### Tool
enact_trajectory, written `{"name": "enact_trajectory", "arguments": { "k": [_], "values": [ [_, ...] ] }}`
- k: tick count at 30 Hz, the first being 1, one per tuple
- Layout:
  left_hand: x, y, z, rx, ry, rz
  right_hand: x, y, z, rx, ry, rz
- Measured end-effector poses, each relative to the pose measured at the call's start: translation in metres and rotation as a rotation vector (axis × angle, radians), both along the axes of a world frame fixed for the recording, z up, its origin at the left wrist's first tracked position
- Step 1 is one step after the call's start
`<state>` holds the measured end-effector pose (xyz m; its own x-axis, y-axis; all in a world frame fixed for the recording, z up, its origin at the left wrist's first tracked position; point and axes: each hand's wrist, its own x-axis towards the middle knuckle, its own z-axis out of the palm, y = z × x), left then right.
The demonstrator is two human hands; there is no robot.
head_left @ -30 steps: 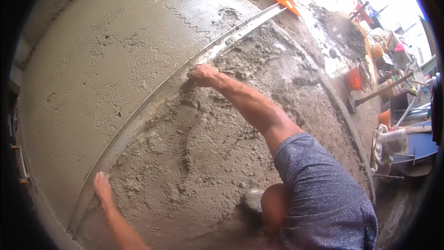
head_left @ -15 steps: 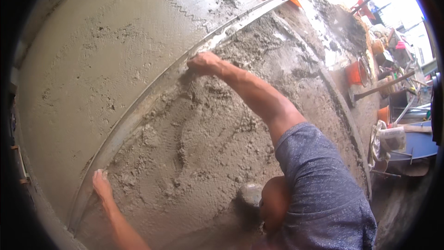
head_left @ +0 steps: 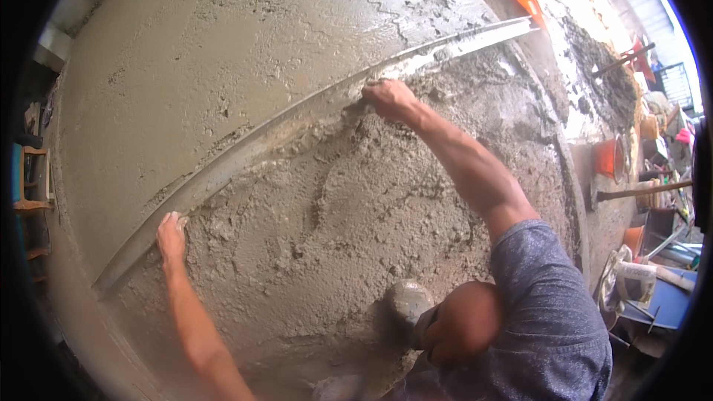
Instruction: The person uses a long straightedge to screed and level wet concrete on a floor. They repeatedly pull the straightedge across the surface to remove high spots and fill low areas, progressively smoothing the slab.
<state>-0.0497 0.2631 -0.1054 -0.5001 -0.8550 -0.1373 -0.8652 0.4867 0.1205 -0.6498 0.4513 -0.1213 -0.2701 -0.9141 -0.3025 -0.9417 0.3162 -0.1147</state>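
Across wet concrete [head_left: 178, 96], a straightedge [head_left: 281, 126] lies gripped under left hand [head_left: 171, 235] and right hand [head_left: 390, 99].

Daylight comes from two o'clock, where the background burns out to white. Glare silvers the wet concrete [head_left: 223, 82] between twelve and one, and whitens the upper end of the bar [head_left: 290, 128]. Shadow dims the view at four. The fisheye bows the bar, a black rim darkens the sides, and the lower edge at six is hazy and soft.
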Motion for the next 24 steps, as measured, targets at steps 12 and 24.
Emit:
{"name": "enact_trajectory", "arguments": {
  "k": [12,24],
  "values": [
    [-0.008,0.042,-0.033,-0.124,0.097,-0.067,-0.019,0.047,0.0,-0.02,0.094,0.097],
    [-0.001,0.103,0.017,-0.019,-0.02,-0.086,-0.018,0.088,-0.002,-0.06,-0.006,0.17]
  ]
}}
